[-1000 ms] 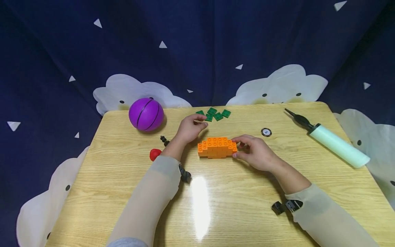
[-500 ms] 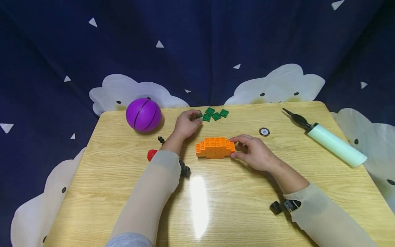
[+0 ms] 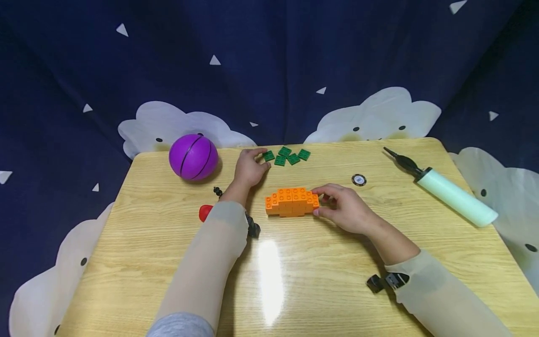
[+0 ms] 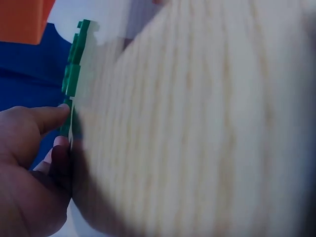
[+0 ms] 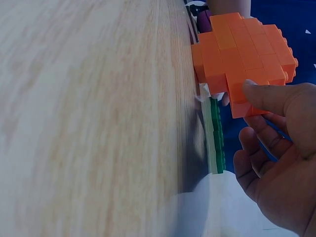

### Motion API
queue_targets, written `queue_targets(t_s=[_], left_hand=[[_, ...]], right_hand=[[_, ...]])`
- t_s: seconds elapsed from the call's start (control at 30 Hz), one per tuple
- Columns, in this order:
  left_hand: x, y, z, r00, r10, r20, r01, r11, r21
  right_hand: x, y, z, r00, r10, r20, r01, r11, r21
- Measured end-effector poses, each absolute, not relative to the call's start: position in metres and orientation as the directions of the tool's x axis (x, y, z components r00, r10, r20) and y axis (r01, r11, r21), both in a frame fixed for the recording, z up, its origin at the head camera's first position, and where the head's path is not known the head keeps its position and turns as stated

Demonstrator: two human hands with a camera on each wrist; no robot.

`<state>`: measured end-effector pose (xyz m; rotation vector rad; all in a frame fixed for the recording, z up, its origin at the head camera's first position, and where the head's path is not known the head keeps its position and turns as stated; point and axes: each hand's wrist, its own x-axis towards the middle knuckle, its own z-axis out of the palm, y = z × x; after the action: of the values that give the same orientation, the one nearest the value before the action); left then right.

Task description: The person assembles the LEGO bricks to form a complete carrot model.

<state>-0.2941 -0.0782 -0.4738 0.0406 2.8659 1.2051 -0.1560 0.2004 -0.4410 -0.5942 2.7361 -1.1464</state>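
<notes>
Dark blue cloth with white triangles and pale cloud shapes point(image 3: 379, 114) hangs behind and around the yellow wood-grain worktop point(image 3: 294, 281) that we look down on. On it, from large to small, we see a mint-green air pump point(image 3: 446, 194) lying slantwise at the right with its black nozzle toward the far edge, a purple ball point(image 3: 193, 157) at the far left, and the orange brick block point(image 3: 291, 201) near the middle. The block lies flat, studs up, its long axis running left to right across the worktop.

Our right hand point(image 3: 347, 208) grasps the block's right end, thumb and fingers point(image 5: 269, 96) curled round it. Our left hand point(image 3: 248, 168) reaches to the green plates point(image 3: 286, 157) clustered by the far edge; its fingertips point(image 4: 59, 111) pinch the leftmost plate at its edge.

Smaller still are a red piece point(image 3: 204, 212) beside the left sleeve and a round black-and-white token point(image 3: 358, 179) to the right of the block.
</notes>
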Motion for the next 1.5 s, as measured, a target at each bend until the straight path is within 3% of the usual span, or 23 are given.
queue_targets(t_s=[0.2,0.63,1.0,1.2,1.5], left_hand=[[-0.297,-0.080,-0.477,-1.000,0.026,-0.010,0.012,0.742,0.670],[-0.291,-0.080,-0.476,-0.999,-0.023,-0.038,-0.044,0.688,0.724],[-0.270,-0.088,-0.468,-0.999,0.039,-0.029,-0.007,0.472,0.882],[-0.250,-0.091,-0.455,-0.998,0.056,-0.025,-0.001,0.404,0.915],[-0.209,-0.093,-0.425,-0.987,0.152,0.058,0.102,0.304,0.947]], right_hand=[[-0.157,0.199,-0.441,-0.915,-0.400,0.045,-0.312,0.636,-0.706],[-0.156,0.199,-0.442,-0.917,-0.396,0.038,-0.301,0.628,-0.717],[-0.156,0.200,-0.442,-0.914,-0.403,0.044,-0.312,0.631,-0.710],[-0.154,0.200,-0.441,-0.916,-0.399,0.042,-0.306,0.628,-0.715],[-0.153,0.201,-0.442,-0.917,-0.395,0.046,-0.306,0.628,-0.715]])
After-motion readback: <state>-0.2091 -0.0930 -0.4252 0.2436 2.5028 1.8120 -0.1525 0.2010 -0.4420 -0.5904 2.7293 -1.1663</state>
